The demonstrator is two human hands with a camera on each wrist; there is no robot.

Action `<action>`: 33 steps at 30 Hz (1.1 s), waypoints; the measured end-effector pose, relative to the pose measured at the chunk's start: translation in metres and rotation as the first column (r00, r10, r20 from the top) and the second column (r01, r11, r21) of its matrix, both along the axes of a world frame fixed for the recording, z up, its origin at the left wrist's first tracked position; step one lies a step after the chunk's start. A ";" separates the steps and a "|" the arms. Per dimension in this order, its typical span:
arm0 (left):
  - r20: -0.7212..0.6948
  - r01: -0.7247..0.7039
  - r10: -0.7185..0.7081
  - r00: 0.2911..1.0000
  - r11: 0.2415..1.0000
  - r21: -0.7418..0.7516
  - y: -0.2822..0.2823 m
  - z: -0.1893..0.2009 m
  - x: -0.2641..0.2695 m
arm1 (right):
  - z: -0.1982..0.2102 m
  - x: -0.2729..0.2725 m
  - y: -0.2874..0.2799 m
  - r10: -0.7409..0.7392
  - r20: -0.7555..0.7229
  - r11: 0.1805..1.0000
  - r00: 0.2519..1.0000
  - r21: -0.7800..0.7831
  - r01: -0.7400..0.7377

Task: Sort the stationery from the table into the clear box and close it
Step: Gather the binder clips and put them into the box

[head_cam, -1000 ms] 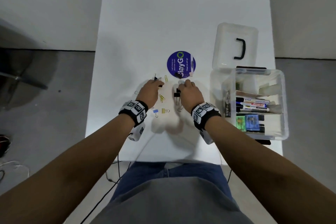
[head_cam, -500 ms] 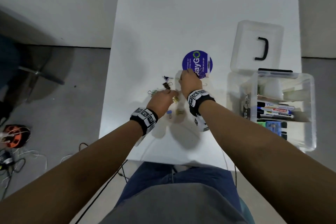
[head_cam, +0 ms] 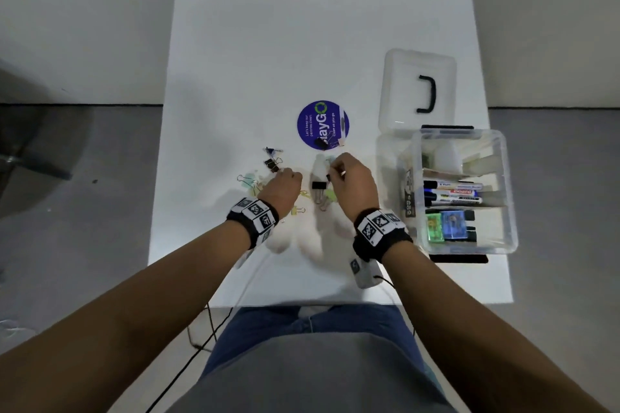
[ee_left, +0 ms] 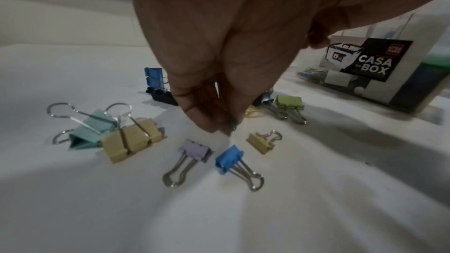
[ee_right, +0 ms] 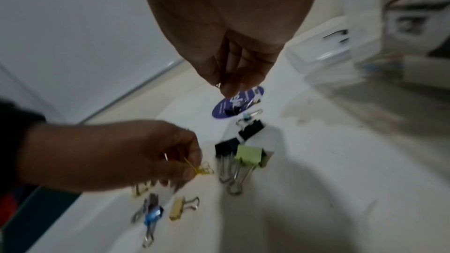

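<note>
Several binder clips lie scattered on the white table (head_cam: 255,54): a blue one (ee_left: 228,159), a lilac one (ee_left: 196,151), a large yellow one (ee_left: 131,141) and a teal one (ee_left: 92,134). A black clip (ee_right: 227,147) and a green clip (ee_right: 250,156) lie between my hands. My left hand (head_cam: 291,175) hovers low over the clips and pinches a small silver paper clip (ee_left: 232,126). My right hand (head_cam: 333,167) is raised a little, its fingertips pinching a small wire clip (ee_right: 218,84). The clear box (head_cam: 459,135) stands open at the right with markers (head_cam: 453,193) inside.
The box's lid (head_cam: 402,84), with a black handle, lies behind the box. A round purple sticker (head_cam: 315,121) sits on the table just beyond my hands, with a black clip on its near edge. Yellow paper clips (ee_left: 255,113) lie loose near the green clip.
The right hand reached forward to the purple sticker's edge half a second ago and has drawn back with fingers pinched. The left hand stays among the clips, shifted slightly.
</note>
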State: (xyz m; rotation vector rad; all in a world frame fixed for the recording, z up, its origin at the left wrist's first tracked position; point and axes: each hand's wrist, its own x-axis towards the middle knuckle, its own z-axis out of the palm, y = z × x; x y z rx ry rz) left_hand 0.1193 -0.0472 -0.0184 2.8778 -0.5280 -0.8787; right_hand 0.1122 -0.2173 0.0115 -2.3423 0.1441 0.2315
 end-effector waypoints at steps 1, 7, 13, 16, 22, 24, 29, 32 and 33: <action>0.017 0.009 -0.009 1.000 1.000 0.004 -0.002 0.001 -0.002 | 0.006 -0.004 -0.008 -0.042 0.014 0.998 0.999 0.041 0.041; 0.000 -0.062 0.062 0.998 0.996 -0.063 -0.005 0.004 -0.007 | 0.043 -0.013 -0.066 -0.182 0.064 0.974 0.981 0.151 0.171; -0.050 -0.310 0.332 0.942 0.802 -0.511 -0.044 0.052 -0.005 | 0.076 -0.010 -0.140 -0.356 0.136 0.934 0.924 0.082 0.348; -0.035 -0.248 0.312 0.950 0.680 -0.690 -0.113 0.088 0.002 | 0.081 -0.003 -0.167 -0.380 0.092 0.925 0.920 0.033 0.379; 0.011 -0.212 0.309 0.951 0.677 -0.705 -0.213 0.097 0.021 | 0.076 0.010 -0.186 -0.282 0.023 0.956 0.959 -0.083 0.283; 0.047 -0.187 0.291 0.956 0.722 -0.666 -0.215 0.093 0.019 | 0.077 0.008 -0.183 -0.308 0.080 0.946 0.948 -0.084 0.314; 0.080 -0.254 0.424 0.902 0.673 -0.695 -0.153 0.081 0.008 | 0.080 0.000 -0.140 -0.247 0.245 0.966 0.938 -0.010 0.257; 0.111 -0.397 0.552 0.826 0.711 -0.580 -0.078 0.053 -0.005 | 0.068 -0.002 -0.086 0.000 0.205 1.000 0.979 0.003 -0.001; 0.143 -0.442 0.580 0.802 0.738 -0.510 -0.052 0.043 -0.011 | 0.062 -0.003 -0.066 0.097 0.151 0.995 0.984 -0.024 -0.094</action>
